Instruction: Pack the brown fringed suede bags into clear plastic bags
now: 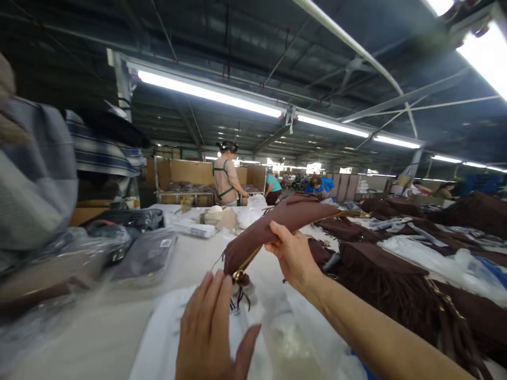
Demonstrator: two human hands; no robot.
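Note:
My right hand (295, 256) grips a brown bag (261, 227) near its middle, thumb on the near face, holding it tilted above the table. Gold-coloured trim runs along the bag's lower edge, and a gold ring with dark tassel strands (240, 287) hangs at its left end. My left hand (212, 327) is open, fingers stretched out and together, thumb apart. Its fingertips are close to the bag's left end; whether they touch it I cannot tell. Beneath both hands lie white sheets and clear plastic bags (293, 338).
Brown fringed bags (380, 269) with gold chains pile up on the right, among plastic wrapping (443, 264). Plastic-wrapped packages (146, 256) lie on the left of the table (99, 327). Beyond the table a person (227, 177) stands beside cardboard-walled bins; others work farther back.

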